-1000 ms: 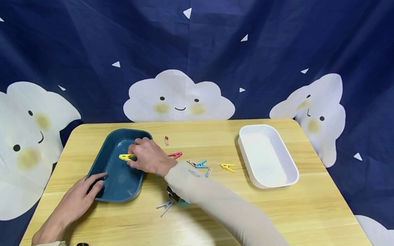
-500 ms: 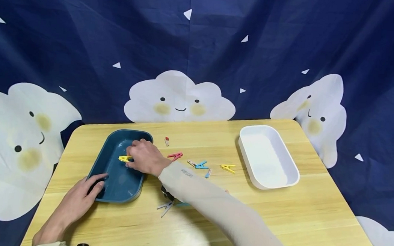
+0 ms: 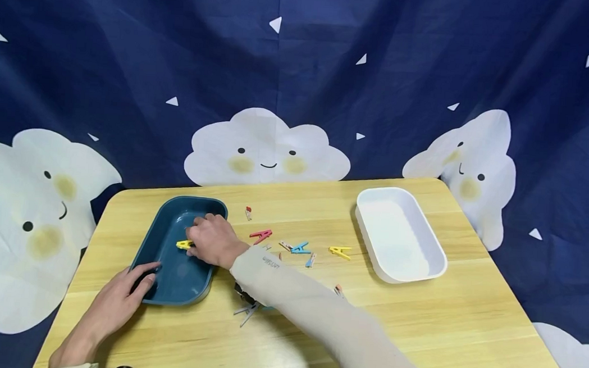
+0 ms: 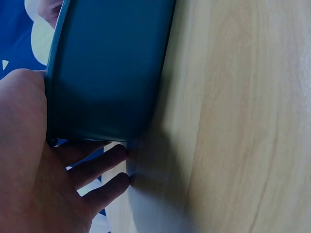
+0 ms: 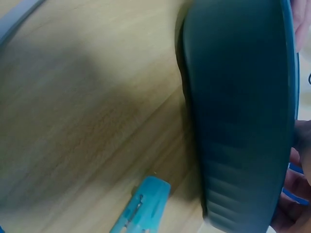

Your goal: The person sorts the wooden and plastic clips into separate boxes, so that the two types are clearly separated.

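In the head view, my right hand (image 3: 213, 240) is over the dark teal basin (image 3: 163, 297) and pinches a yellow clothespin (image 3: 184, 245), whose tip sticks out left of the fingers. My left hand (image 3: 117, 300) grips the basin's near left corner, with a thumb and finger over the rim. Three fingers (image 4: 99, 167) lie outside the basin wall in the left wrist view. The right wrist view shows the basin's outer side (image 5: 238, 111) and a turquoise clothespin (image 5: 146, 206) on the table beside it.
A white basin (image 3: 404, 236) stands on the right of the wooden table (image 3: 442, 328). Between the basins lie a red clothespin (image 3: 261, 236), a blue one (image 3: 300, 248), a yellow one (image 3: 340, 252), a grey one (image 3: 247, 311) and several tiny pegs. A cloud-print curtain hangs behind.
My right hand has shifted slightly left, and the yellow clothespin in it is a little lower in the basin. The left hand keeps its hold on the corner.
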A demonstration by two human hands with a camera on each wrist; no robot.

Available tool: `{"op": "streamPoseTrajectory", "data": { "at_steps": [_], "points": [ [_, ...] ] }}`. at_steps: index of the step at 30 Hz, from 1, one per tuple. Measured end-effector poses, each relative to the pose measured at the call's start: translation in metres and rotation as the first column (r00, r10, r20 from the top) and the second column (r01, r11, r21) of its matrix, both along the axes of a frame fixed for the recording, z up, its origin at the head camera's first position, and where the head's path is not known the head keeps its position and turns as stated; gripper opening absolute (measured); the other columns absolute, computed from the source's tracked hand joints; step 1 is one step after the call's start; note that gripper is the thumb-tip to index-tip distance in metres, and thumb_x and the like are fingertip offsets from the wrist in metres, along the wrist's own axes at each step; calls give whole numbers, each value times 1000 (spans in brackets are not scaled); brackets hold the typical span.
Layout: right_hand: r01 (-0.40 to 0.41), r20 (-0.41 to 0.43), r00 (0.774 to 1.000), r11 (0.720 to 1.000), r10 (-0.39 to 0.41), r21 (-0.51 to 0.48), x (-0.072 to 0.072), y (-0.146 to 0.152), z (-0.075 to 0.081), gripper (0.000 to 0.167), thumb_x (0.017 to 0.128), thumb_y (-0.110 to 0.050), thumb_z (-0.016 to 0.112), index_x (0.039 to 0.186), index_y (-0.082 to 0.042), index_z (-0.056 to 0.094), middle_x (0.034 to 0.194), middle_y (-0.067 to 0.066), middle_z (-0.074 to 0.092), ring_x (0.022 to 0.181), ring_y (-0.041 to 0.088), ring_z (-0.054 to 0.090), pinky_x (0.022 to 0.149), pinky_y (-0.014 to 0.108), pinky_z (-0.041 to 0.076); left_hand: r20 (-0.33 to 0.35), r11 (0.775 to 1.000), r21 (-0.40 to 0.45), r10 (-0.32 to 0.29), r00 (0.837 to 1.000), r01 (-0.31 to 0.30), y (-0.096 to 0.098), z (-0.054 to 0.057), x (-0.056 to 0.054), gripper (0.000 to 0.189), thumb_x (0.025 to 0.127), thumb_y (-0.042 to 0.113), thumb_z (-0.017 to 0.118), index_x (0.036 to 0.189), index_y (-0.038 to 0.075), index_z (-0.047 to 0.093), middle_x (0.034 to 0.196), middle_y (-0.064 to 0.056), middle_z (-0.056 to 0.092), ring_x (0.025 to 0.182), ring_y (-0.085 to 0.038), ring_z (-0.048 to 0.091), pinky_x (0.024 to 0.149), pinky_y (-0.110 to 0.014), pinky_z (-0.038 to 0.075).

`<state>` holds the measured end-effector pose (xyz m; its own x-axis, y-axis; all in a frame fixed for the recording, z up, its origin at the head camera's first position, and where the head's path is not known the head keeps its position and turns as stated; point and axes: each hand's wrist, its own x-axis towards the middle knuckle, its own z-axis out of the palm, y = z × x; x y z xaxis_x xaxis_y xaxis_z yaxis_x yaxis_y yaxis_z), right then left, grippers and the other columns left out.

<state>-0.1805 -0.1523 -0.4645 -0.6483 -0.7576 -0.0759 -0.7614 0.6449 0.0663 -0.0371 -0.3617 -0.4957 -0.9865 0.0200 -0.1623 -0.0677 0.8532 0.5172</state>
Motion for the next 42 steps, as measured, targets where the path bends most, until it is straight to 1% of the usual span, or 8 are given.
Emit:
{"op": "streamPoseTrajectory", "data": {
  "at_steps": [9,15,20,24,30,36,40,42],
  "points": [
    [-14,20,1000,999,15,-50,0,1,-10,36,99,-65,70,116,-36,82,116,-13,73,98,11,63,89,25,54,25,1000,-2,10,1000,-10,-1,-1,1,55,119,44,40,155,6,57,155,-35,53,141,-60,48,106,-77,44],
    [-39,140,987,971,74,-236,-5,16,-3,37,102,-58,72,123,-30,82,118,-11,74,108,8,66,101,21,53,46,1000,-3,21,999,-21,0,1,1,57,119,48,39,156,8,56,157,-36,51,143,-60,46,107,-79,43],
    [-51,291,933,878,212,-476,-8,41,3,34,103,-46,76,128,-23,81,119,-10,74,112,5,65,102,15,49,55,1000,-5,24,998,-23,0,1,1,58,119,48,38,156,8,55,157,-36,50,143,-61,46,107,-80,42],
    [-3,366,887,797,281,-604,-8,65,6,33,104,-39,77,131,-21,79,124,-9,73,118,6,65,106,15,48,62,1000,-7,26,998,-26,1,1,1,58,119,48,38,157,8,55,158,-37,49,144,-61,44,108,-81,41],
    [139,479,822,708,307,-692,-5,107,8,31,103,-31,80,130,-16,79,128,-3,74,121,12,66,112,37,56,54,1000,1,23,998,-23,0,1,2,57,119,47,38,157,7,54,158,-37,49,144,-62,43,108,-80,40],
    [306,583,745,609,326,-731,2,152,-2,31,100,-24,83,128,-13,78,128,1,75,117,27,73,104,55,62,38,1000,8,14,999,-14,1,-1,1,55,119,45,38,156,7,55,157,-37,51,143,-62,44,108,-79,41],
    [371,628,711,590,317,-718,5,183,-9,29,99,-21,84,127,-17,79,130,2,76,122,35,72,108,59,58,42,1000,10,16,999,-17,0,0,1,55,120,44,39,157,7,55,156,-37,51,143,-62,44,108,-79,41],
    [383,631,717,588,298,-713,6,197,-12,28,99,-21,84,126,-19,79,130,5,76,124,37,70,111,60,56,40,1000,9,15,999,-16,0,0,1,55,120,44,38,156,7,55,156,-37,51,143,-62,45,107,-79,41]
  ]
}}
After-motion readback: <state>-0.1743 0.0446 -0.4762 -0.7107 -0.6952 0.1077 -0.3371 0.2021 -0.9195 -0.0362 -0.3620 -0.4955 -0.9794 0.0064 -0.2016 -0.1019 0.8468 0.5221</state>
